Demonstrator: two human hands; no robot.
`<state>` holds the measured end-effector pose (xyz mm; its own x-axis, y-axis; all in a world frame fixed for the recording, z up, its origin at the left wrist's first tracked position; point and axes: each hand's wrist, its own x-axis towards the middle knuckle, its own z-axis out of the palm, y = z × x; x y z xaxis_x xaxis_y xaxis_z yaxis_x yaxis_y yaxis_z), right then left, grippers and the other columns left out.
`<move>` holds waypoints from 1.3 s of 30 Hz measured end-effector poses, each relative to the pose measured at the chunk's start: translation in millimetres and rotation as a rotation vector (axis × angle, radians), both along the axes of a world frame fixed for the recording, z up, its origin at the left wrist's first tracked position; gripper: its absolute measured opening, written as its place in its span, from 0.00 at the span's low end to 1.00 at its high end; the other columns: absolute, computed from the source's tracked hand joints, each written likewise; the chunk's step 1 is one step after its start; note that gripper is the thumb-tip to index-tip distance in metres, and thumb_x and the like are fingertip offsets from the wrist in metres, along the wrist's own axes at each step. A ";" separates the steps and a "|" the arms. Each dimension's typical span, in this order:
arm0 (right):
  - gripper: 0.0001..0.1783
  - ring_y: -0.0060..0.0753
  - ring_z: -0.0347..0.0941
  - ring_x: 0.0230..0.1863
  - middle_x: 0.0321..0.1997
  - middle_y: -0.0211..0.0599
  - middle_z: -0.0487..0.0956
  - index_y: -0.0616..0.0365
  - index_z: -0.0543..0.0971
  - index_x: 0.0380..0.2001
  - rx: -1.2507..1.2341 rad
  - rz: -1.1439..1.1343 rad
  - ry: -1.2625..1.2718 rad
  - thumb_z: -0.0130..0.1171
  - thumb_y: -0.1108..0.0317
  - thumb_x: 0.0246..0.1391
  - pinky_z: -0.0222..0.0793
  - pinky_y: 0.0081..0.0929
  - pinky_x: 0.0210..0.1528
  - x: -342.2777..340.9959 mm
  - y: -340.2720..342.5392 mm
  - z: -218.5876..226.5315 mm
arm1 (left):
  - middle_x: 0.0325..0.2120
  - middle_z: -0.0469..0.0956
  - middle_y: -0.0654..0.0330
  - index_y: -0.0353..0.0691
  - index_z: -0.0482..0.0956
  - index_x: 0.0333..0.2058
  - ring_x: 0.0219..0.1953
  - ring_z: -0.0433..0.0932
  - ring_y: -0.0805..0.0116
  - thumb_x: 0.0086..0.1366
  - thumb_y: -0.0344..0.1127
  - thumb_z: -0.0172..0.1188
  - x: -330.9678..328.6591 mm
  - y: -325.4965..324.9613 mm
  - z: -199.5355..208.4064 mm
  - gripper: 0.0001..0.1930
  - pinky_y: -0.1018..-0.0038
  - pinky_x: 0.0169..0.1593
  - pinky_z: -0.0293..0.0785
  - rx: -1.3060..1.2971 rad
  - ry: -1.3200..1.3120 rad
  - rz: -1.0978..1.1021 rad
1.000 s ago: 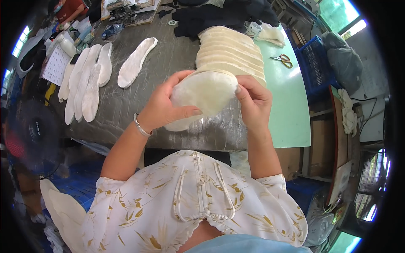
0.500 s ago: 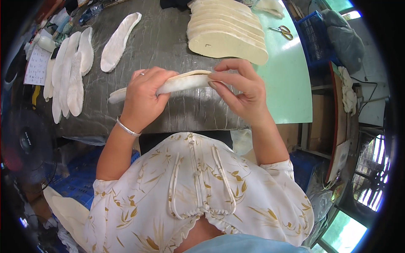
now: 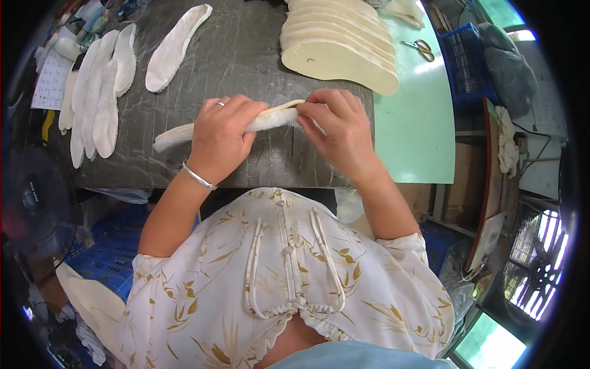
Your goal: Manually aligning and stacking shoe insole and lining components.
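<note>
A white fluffy insole with a cream backing is held edge-on above the near part of the dark table. My left hand is closed round its middle, and its far-left end sticks out past my knuckles. My right hand pinches the right end, where the cream layer and the white pile stand slightly apart. My right fingertips partly hide that end. Beyond my hands, a single white insole lies flat on the table.
Several white insoles lie overlapped at the left, by a written sheet. A row of cream insoles sits at the back right. Scissors rest on the green mat. A fan stands at lower left.
My right hand has moved slightly left along the insole, its fingers now curled more tightly on the end. My left hand keeps its grip. The whole view has shifted slightly.
</note>
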<state>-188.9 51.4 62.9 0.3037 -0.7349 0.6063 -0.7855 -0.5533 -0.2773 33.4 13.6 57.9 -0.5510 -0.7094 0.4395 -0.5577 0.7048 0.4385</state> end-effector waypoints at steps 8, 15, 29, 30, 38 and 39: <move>0.09 0.39 0.71 0.40 0.40 0.33 0.74 0.55 0.75 0.28 0.225 -0.057 0.035 0.65 0.71 0.43 0.67 0.35 0.41 -2.1 0.1 -38.2 | 0.30 0.78 0.60 0.48 0.78 0.49 0.32 0.78 0.58 0.53 0.26 0.61 -11.8 2.4 -33.9 0.23 0.66 0.36 0.73 0.086 -0.050 0.018; 0.07 0.38 0.73 0.38 0.36 0.32 0.74 0.53 0.78 0.28 0.277 -0.040 -0.040 0.66 0.69 0.45 0.68 0.36 0.40 -7.6 -1.2 -52.9 | 0.30 0.78 0.62 0.49 0.79 0.49 0.32 0.77 0.60 0.53 0.26 0.61 -13.7 0.0 -47.3 0.22 0.65 0.37 0.72 0.075 -0.104 0.005; 0.08 0.41 0.77 0.42 0.43 0.35 0.79 0.58 0.76 0.30 0.050 0.009 -0.073 0.64 0.75 0.43 0.73 0.34 0.40 -18.3 0.0 -61.8 | 0.30 0.75 0.62 0.49 0.78 0.48 0.33 0.76 0.59 0.52 0.25 0.59 -23.8 3.0 -50.6 0.22 0.64 0.37 0.72 0.108 -0.137 -0.003; 0.08 0.40 0.77 0.40 0.42 0.35 0.80 0.57 0.77 0.30 0.065 0.012 -0.088 0.64 0.75 0.44 0.73 0.33 0.40 -18.7 0.6 -60.2 | 0.30 0.74 0.62 0.50 0.78 0.46 0.33 0.76 0.60 0.52 0.24 0.58 -22.4 2.1 -51.2 0.21 0.64 0.36 0.72 0.105 -0.121 -0.021; 0.07 0.40 0.76 0.32 0.31 0.34 0.80 0.56 0.77 0.29 0.128 0.026 -0.102 0.65 0.74 0.45 0.70 0.35 0.40 -21.8 8.9 -58.9 | 0.29 0.75 0.62 0.47 0.80 0.41 0.35 0.75 0.59 0.50 0.22 0.57 -18.5 4.0 -45.6 0.18 0.65 0.38 0.70 0.176 -0.125 -0.087; 0.08 0.40 0.76 0.32 0.31 0.34 0.79 0.56 0.76 0.29 0.085 0.021 -0.099 0.65 0.74 0.44 0.71 0.37 0.44 -21.0 8.5 -60.1 | 0.29 0.75 0.61 0.46 0.79 0.39 0.35 0.75 0.58 0.50 0.22 0.57 -19.7 4.3 -44.1 0.17 0.65 0.38 0.70 0.187 -0.118 -0.088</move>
<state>-209.9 59.9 2.8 0.2608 -0.7791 0.5701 -0.7404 -0.5404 -0.3998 13.8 17.9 13.8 -0.6543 -0.7192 0.2338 -0.5529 0.6658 0.5009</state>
